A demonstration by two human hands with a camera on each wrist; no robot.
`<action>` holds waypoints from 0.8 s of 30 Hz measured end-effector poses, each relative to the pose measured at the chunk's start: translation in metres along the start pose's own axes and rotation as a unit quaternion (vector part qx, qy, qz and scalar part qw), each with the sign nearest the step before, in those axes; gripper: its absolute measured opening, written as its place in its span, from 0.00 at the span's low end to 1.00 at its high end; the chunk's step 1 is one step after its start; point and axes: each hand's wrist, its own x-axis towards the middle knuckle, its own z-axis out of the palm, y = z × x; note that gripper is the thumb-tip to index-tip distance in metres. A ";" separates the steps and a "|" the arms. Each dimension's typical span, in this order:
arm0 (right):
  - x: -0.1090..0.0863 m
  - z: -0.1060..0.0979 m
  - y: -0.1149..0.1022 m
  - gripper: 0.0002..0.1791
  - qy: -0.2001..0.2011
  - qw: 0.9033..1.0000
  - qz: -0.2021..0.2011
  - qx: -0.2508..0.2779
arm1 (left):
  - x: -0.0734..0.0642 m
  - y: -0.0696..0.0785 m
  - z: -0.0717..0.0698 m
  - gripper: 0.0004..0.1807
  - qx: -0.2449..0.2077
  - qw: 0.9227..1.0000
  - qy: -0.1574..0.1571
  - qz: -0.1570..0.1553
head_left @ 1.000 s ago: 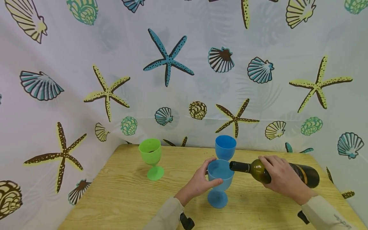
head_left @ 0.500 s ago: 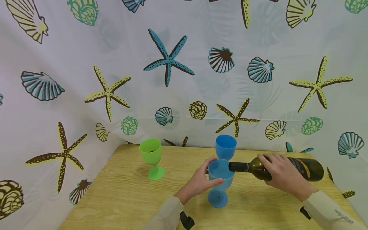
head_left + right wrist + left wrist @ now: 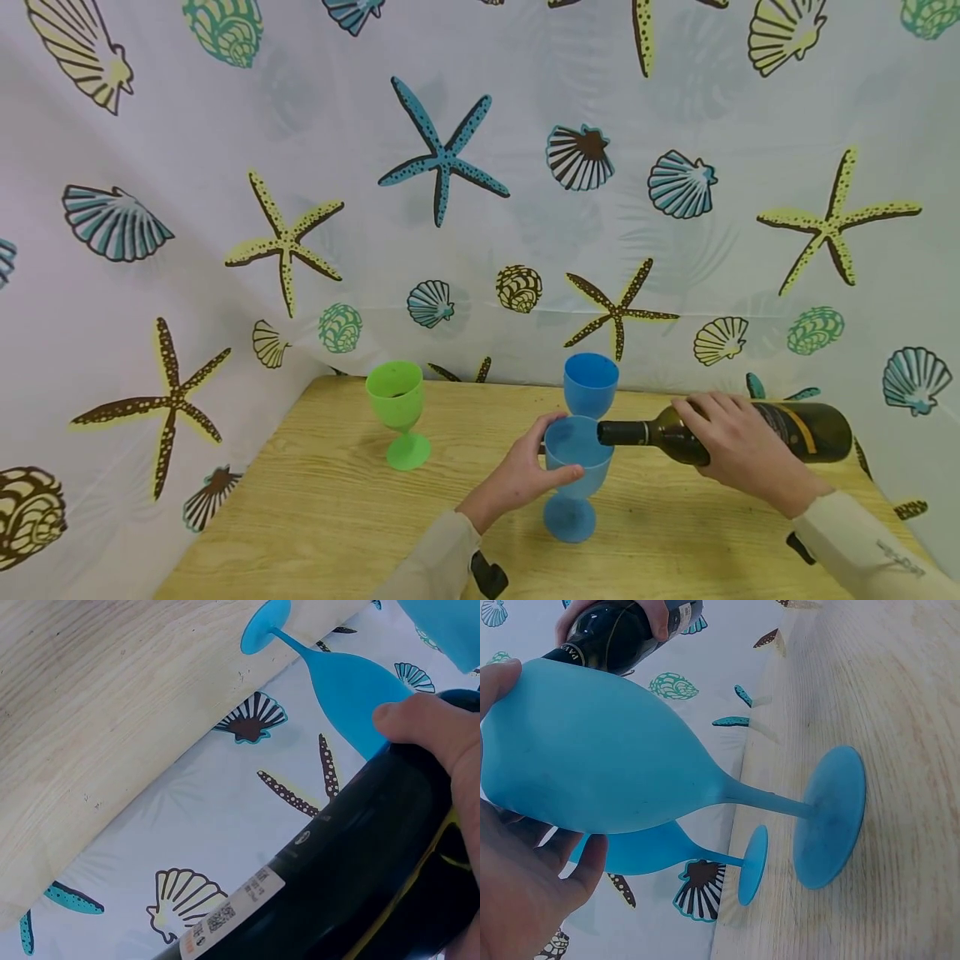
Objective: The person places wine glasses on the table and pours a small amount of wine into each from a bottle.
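My left hand [image 3: 521, 475] holds the bowl of a light blue plastic goblet [image 3: 592, 479], thumb at the near side. In the left wrist view the goblet's foot [image 3: 832, 817] is down on the wooden table. My right hand [image 3: 738, 450] grips a dark green wine bottle [image 3: 821, 429] round its body from above. The bottle lies about level in the head view, its neck [image 3: 624, 433] pointing left, the mouth over the goblet's right rim. No liquid shows at the mouth.
Behind the held goblet stands a brighter blue goblet [image 3: 590, 387]. A green goblet [image 3: 396, 407] with something dark inside stands at the back left of the wooden table [image 3: 315, 517]. A white cloth [image 3: 495, 225] printed with shells and starfish hangs behind and at both sides.
The bottle's base has swung up and to the right in the head view, while its mouth stays at the goblet's rim. My left hand and the goblet have barely moved.
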 end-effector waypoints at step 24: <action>0.007 -0.010 0.005 0.55 -0.017 0.999 -0.023 -0.021 | 0.001 -0.002 0.000 0.40 -0.003 1.000 -0.002 0.004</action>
